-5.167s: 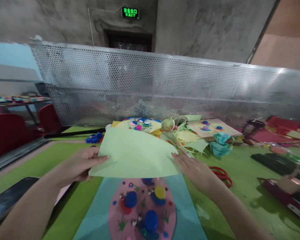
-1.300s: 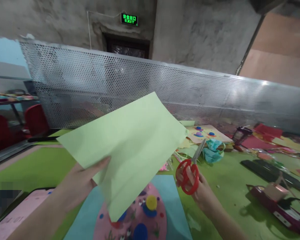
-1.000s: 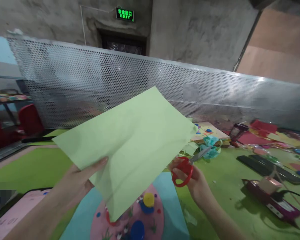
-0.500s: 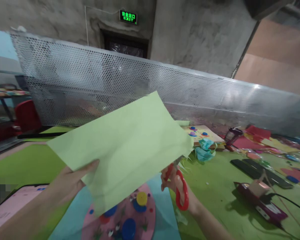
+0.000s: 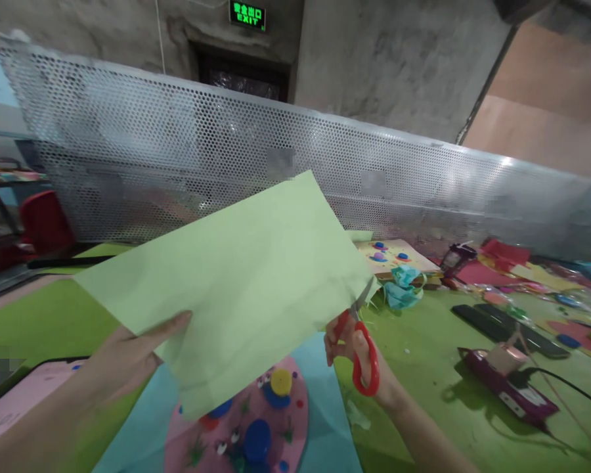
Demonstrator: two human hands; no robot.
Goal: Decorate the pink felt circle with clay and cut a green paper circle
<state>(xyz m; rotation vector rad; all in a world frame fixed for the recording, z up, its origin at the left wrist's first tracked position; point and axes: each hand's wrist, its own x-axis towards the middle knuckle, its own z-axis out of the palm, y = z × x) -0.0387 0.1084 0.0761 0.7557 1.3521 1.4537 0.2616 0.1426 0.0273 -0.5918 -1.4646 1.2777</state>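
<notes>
A large sheet of light green paper (image 5: 241, 282) is held up at a slant in front of me. My left hand (image 5: 138, 351) grips its lower left edge, thumb on top and the fingers partly hidden beneath. My right hand (image 5: 347, 351) has its fingers in the handles of red-handled scissors (image 5: 367, 368). The scissor blades meet the paper's right corner, where thin cut strips hang. Below the sheet lies a pink round craft piece (image 5: 276, 427) with blue and yellow shapes and googly eyes, resting on blue paper (image 5: 328, 401).
Crumpled teal paper (image 5: 404, 289) lies beyond the scissors, beside a decorated yellowish board (image 5: 398, 255). To the right are a dark flat bar (image 5: 509, 330) and a purple device with a cable (image 5: 512, 391). A phone (image 5: 24, 407) lies at lower left. A perforated metal barrier (image 5: 177, 144) stands behind the table.
The scissors and right hand have shifted slightly right and up, with the blades at the paper's corner. The sheet stays in the left hand, its left corner a little farther left.
</notes>
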